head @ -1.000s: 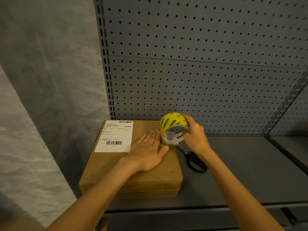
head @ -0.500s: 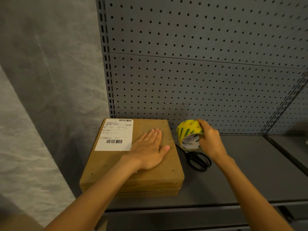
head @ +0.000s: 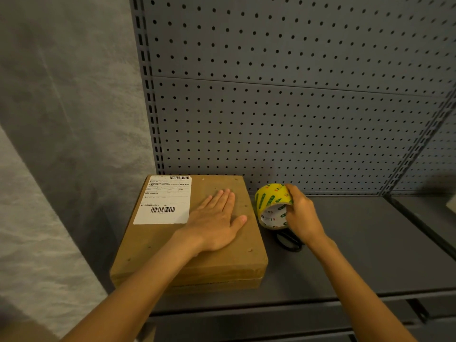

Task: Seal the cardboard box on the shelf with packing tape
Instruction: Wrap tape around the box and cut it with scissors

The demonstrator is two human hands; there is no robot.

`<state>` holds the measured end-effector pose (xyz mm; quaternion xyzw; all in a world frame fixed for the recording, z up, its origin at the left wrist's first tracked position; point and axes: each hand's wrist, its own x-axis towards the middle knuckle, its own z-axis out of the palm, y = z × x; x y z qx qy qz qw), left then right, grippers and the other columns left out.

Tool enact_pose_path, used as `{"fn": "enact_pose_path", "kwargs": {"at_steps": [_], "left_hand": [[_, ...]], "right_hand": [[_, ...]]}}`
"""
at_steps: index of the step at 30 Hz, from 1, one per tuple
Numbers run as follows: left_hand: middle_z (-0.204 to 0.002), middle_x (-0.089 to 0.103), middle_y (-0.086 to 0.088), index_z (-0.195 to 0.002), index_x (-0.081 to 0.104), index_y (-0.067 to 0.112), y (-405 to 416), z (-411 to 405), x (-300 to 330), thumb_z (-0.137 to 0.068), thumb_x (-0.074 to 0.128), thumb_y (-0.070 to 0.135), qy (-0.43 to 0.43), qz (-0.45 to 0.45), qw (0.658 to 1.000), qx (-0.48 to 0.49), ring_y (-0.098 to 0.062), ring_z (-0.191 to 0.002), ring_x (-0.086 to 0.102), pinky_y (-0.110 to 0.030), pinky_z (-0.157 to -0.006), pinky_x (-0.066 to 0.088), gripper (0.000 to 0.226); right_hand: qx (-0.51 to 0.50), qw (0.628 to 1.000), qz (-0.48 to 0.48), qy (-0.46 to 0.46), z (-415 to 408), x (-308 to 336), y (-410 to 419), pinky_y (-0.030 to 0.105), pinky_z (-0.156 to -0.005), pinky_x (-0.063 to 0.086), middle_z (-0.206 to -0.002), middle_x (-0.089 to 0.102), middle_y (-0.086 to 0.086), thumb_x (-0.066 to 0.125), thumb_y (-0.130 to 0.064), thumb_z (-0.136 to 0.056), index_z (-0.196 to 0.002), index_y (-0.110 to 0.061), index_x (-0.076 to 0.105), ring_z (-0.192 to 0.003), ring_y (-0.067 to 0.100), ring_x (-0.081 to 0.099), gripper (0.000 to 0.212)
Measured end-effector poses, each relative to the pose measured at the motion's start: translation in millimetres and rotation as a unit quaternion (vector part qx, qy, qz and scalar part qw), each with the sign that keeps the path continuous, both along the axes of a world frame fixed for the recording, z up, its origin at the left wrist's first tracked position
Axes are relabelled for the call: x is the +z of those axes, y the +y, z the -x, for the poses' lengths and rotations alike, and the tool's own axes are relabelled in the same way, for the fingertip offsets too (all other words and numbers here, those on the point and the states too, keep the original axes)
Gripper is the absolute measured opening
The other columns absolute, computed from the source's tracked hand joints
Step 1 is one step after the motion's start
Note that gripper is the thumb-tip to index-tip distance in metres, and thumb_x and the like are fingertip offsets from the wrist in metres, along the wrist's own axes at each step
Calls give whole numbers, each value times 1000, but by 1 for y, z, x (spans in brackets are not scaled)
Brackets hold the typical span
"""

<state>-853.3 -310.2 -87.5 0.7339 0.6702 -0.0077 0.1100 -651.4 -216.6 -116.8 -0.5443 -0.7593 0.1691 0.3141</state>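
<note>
While the left hand (head: 217,223) lies flat, fingers straight and together, on the lid of a flat brown cardboard box (head: 195,233), the right hand (head: 299,215) curls its fingers round a yellow roll of packing tape (head: 272,206) printed with green marks. The box sits at the left end of a dark grey metal shelf (head: 370,243), close to the pegboard back panel (head: 296,107), with a white shipping label (head: 166,199) at its far left corner. The roll is held just beside the box's right edge, low over the shelf and above a pair of black scissors (head: 288,241), mostly hidden beneath roll and wrist. No strip of tape can be made out on the lid, so sealing seems barely begun; this looks like the step of readying the tape. Next, the loose end probably needs finding and peeling free, then pressing down on the box while the flat hand steadies it.
</note>
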Motion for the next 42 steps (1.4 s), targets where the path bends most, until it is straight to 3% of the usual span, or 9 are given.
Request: {"fn": "enact_pose_path", "kwargs": {"at_steps": [9,16,25,28,30,37,40,42], "left_hand": [[-159,-7,-6,-151,-4,11,7,-5,9,-98,11,53,54,-29,998,-3,-18,-146,-7,-31,-116,-8,68],[-156,-18,5,-148,-15,21,12,-14,1,-98,11,53,-31,-43,997,-52,-6,-142,-16,-24,-111,-12,64],[-156,-17,10,-148,-13,24,15,-11,0,-99,9,51,-22,-18,996,-89,-2,-141,-15,-21,-112,-11,61],[-156,-17,11,-149,-13,24,14,-11,0,-99,9,50,-25,-14,996,-90,-1,-141,-16,-21,-112,-11,60],[-156,-18,11,-148,-13,25,14,-12,-1,-99,9,50,-26,-8,995,-95,0,-141,-16,-21,-113,-11,59],[-156,-18,11,-148,-13,26,17,-12,-1,-100,9,49,-29,-6,995,-100,-1,-140,-17,-21,-113,-11,59],[-157,-12,12,-150,-6,27,21,-11,7,-99,17,51,-23,8,994,-102,-5,-143,-9,-25,-114,-4,60],[-158,8,11,-151,14,27,30,-9,16,-99,28,50,-29,-5,995,-92,-10,-144,8,-31,-116,10,59]], "right_hand": [[16,999,29,0,8,-3,-2,44,-90,48,-127,53,16,39,16,-82,-138,-10,40,-113,33,52,61],[21,1000,21,-6,8,-4,-1,41,-91,47,-132,50,16,39,14,-86,-141,-10,37,-115,32,51,60],[26,1000,12,3,0,-8,2,40,-90,47,-131,51,16,41,15,-84,-140,-11,39,-114,33,52,62],[-6,993,-34,-113,-26,-3,9,41,-75,46,-133,48,15,44,13,-83,-142,-14,36,-110,38,52,65],[-30,975,-68,-209,-42,0,11,35,-63,36,-131,48,13,45,12,-85,-144,-14,33,-104,38,54,66],[-28,973,-51,-221,-42,0,14,40,-73,46,-137,45,12,48,11,-85,-144,-14,32,-111,36,53,65],[-23,977,-48,-205,-43,-1,14,42,-76,48,-137,45,11,48,9,-87,-144,-15,33,-113,35,53,64],[-18,981,-47,-185,-44,-2,14,43,-76,49,-135,47,12,48,8,-87,-143,-15,34,-111,35,53,62]]}}
